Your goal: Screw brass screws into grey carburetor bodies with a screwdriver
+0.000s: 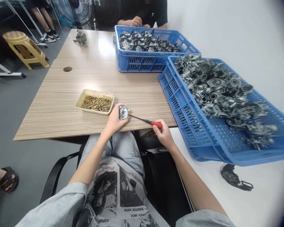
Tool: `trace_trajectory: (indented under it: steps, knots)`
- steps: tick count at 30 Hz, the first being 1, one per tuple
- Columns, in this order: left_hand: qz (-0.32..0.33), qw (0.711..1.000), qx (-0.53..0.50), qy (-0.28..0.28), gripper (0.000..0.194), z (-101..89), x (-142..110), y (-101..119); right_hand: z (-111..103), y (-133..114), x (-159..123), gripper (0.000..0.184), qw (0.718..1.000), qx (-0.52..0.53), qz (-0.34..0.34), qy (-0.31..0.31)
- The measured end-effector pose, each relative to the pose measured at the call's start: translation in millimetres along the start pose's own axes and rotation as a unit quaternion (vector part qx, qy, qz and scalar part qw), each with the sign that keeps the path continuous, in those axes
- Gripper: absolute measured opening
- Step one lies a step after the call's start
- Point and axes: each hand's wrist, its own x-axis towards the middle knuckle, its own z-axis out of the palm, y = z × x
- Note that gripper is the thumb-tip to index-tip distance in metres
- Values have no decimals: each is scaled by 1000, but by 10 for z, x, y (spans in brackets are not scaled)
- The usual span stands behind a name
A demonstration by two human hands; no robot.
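Note:
My left hand (115,119) grips a small grey metal part (123,112) on the near edge of the wooden table (61,104). My right hand (164,134) is closed round the red handle of a screwdriver (146,121). Its thin shaft reaches left and its tip touches the part. A beige tray (95,102) of small brass screws lies just left of my left hand.
A blue crate (180,113) heaped with grey metal castings stands at my right on a white table. A second blue crate (142,60) of parts sits further back, with another person's hands behind it. A loose casting (80,37) lies far left; a dark part (234,178) lies near right.

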Motion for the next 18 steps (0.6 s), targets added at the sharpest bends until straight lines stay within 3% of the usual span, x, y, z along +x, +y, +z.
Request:
trace_trajectory:
  steps: [18]
  knots:
    - [-11, 1000, 0, -3, 57, -3, -2, 6, 0, -8, 2, 34, 1000, -6, 3, 5]
